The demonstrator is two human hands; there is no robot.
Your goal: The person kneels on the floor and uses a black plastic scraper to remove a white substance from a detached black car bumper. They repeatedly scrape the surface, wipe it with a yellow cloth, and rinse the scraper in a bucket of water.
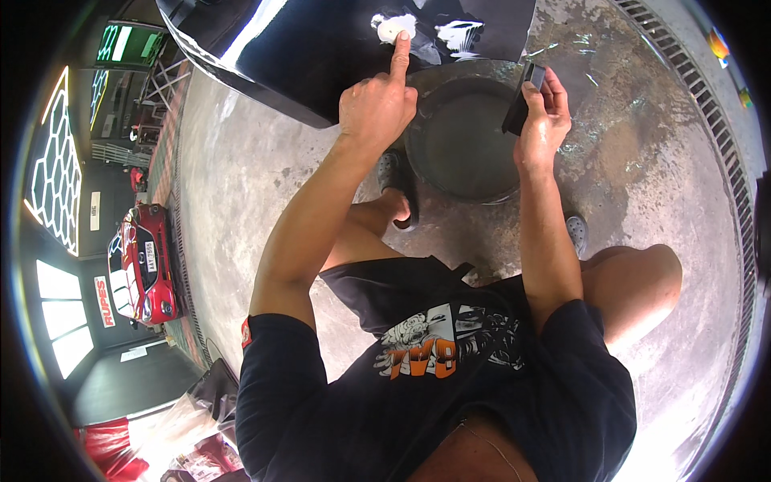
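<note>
My left hand (377, 108) reaches up to a glossy black car body panel (309, 68). Its index finger is stretched out, the tip on a round white patch (393, 29); the other fingers are curled with nothing seen in them. A second, streaky white area (460, 38) on the panel lies right of that finger. My right hand (544, 120) grips a flat, dark rectangular block (522, 100), thumb on its face and fingers behind, just off the panel's right end. Below the panel stands a round black basin (466, 189) holding greyish water.
Wet patches mark the concrete floor (626, 112) at the right, with a drain grate (719, 128) curving along the edge. My clog-shod feet (387, 169) flank the basin. A red car (147, 265) stands far left, near hexagonal ceiling lights (58, 165).
</note>
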